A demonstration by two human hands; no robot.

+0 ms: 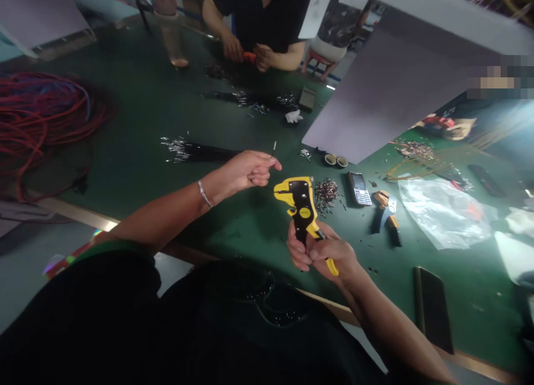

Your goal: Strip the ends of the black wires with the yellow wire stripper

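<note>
Here we're watching the left hand (248, 171) pinching a short wire (273, 148) between its fingertips, while the right hand (331, 254) is wrapping its fingers (321, 252) closely around the handles of a yellow wire stripper (301, 207), mid-frame. We're seeing a heap of cut wire bits (326, 195) just right of the stripper, a phone (359, 188) beside them, and a black wire bundle (200, 151) off to the left. The risk we're flagging is that slight pinch: the short wire could be slipping free and getting lost among the bits scattered across the green mat (125, 95).
</note>
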